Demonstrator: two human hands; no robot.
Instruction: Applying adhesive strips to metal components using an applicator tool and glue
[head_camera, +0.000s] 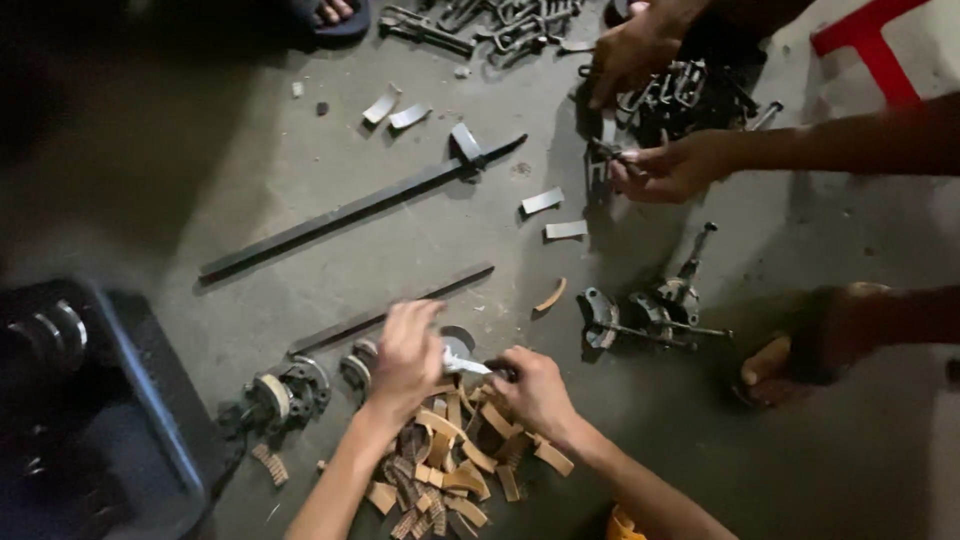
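Sorting step, by my reading. Left hand (405, 355) and right hand (535, 392) sit at the far edge of the heap of curved tan friction strips (455, 465) on the floor. Left fingers pinch a small pale metal piece (462, 362) just above the heap; right fingers curl, grip unclear. Next: steady hold.

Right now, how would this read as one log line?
left hand: over curved tan strips pile | right hand: on pile, grip unclear | co-worker's hands: metal parts

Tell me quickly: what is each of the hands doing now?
Left hand: closed on a small pale piece.
Right hand: closed on the pile of brown curved strips; contents unclear.
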